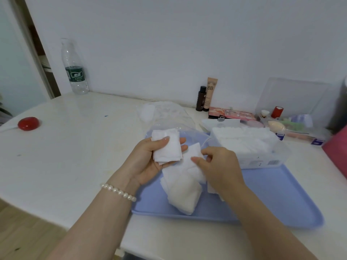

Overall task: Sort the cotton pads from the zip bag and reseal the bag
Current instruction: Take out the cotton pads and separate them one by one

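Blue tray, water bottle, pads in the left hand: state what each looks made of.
Blue tray: likely matte plastic, moulded rounded rim. Water bottle: clear glossy plastic, see-through, ribbed. Pads held in the left hand: soft white cotton-like fibre, fuzzy edges.

Domestic room, likely a bedroom or dressing corner. Evidence: plain white wall behind a white table [75, 147]; BB cream tube [211, 94] and dark cosmetic bottle [200, 99] at 1 o'clock; clear organiser box [293, 102] with a makeup sponge [276, 126] at 2 o'clock; water bottle [74, 68] at 11 o'clock beside a door frame [32, 51].
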The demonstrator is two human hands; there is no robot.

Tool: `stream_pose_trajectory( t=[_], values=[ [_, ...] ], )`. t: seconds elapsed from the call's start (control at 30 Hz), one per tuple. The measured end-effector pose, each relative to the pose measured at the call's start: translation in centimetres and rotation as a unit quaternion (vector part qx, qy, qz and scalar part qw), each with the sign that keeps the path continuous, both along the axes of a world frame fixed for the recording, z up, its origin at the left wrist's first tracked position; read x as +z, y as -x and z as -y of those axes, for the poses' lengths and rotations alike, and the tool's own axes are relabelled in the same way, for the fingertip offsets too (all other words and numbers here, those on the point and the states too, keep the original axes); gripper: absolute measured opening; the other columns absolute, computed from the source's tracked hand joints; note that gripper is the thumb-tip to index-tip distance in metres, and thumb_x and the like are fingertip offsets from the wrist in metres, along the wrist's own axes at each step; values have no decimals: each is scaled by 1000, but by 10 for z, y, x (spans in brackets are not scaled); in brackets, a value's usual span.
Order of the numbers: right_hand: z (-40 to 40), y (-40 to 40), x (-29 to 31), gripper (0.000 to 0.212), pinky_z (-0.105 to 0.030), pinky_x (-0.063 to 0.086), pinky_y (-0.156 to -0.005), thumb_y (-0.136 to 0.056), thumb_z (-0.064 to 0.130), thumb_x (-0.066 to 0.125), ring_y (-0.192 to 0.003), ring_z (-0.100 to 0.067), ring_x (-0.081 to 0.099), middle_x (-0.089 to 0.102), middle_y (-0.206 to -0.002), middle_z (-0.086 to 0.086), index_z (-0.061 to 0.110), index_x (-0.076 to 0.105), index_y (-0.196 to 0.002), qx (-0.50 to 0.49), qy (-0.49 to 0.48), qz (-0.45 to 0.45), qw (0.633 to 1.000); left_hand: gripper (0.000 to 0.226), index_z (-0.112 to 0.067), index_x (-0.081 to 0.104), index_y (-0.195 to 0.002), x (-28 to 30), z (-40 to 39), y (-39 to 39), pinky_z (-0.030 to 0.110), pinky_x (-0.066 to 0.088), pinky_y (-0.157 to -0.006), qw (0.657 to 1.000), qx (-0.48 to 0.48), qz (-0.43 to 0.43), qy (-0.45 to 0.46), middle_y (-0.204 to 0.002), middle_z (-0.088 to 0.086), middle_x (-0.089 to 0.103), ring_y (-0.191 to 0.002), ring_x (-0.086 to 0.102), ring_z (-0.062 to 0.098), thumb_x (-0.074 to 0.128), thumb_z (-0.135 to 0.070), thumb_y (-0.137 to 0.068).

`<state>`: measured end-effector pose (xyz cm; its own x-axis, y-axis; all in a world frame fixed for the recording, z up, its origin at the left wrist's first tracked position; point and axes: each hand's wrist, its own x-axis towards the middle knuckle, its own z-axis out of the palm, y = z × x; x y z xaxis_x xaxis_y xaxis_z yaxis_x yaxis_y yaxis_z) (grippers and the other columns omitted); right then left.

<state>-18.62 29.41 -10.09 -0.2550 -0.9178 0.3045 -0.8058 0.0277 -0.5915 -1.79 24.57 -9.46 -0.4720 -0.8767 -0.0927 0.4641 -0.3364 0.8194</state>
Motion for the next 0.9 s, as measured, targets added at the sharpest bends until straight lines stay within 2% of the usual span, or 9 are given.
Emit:
stream_pose_trajectory(
  t=[0.17,0.3,0.37,0.43,0.53,0.6,0.7,0.8,0.9],
  values=[
    [-4,5,8,14,-33,40,-65,-83,22,68,-66,-21,51,59,-65,-4,13,73,-74,16,83,68,994,36,-1,58,-108,0,0,-2,46,51,-82,1000,3,-7,-9,-102,17,71,-91,70,29,55,-14,-74],
    [-15,26,33,26,-26,35,-55,-87,17,62,-55,-13,44,52,-59,-5,10,56,-63,16,125,64,990,34,-2,59,-106,1,0,-3,49,51,-81,1000,0,-9,-7,-99,16,72,-88,71,27,55,-14,-74],
    [-21,41,47,28,-17,32,-42,-89,14,59,-40,-8,42,54,-51,-3,6,54,-63,41,38,110,992,36,-1,58,-108,2,-1,-4,47,53,-78,1000,-2,-21,-8,-99,16,72,-87,71,27,54,-14,-74],
    [-28,55,57,22,-15,30,-33,-87,10,62,-30,-7,43,62,-49,-3,2,60,-67,91,-121,129,980,36,-1,57,-109,3,-1,-5,42,57,-72,1000,-6,-29,-8,-99,16,72,-85,71,26,53,-14,-76],
    [-32,62,52,14,-19,36,-37,-82,13,69,-32,-10,47,65,-55,-3,7,68,-70,111,-281,7,953,37,-1,56,-110,4,-2,-5,34,59,-64,999,-5,-31,-10,-98,15,72,-84,72,24,53,-13,-76],
    [-28,57,46,16,-23,44,-46,-79,24,73,-38,-11,52,67,-63,-4,14,69,-67,74,-285,-73,953,35,-1,57,-110,4,-2,-4,32,59,-63,999,-5,-32,-11,-97,15,72,-83,72,23,52,-12,-77],
    [-24,38,39,33,-29,47,-63,-76,49,70,-70,-18,61,69,-79,-4,16,70,-81,-48,-196,-178,963,31,0,57,-108,4,-4,-3,30,59,-57,1000,-8,-26,-12,-96,15,72,-81,72,23,50,-10,-81],
    [-22,12,36,39,-30,43,-74,-83,51,59,-93,-22,60,68,-98,-3,16,67,-101,-58,-78,-147,984,33,1,58,-106,3,-4,-1,33,60,-63,1000,-11,-20,-12,-95,16,72,-82,72,24,53,-11,-76],
    [-13,-5,23,45,-33,43,-80,-86,49,56,-104,-26,56,63,-113,-6,16,55,-118,-16,-118,-100,988,36,4,57,-107,2,-5,1,35,60,-66,999,-13,-24,-21,-95,19,72,-82,72,28,55,-9,-74]
  ],
)
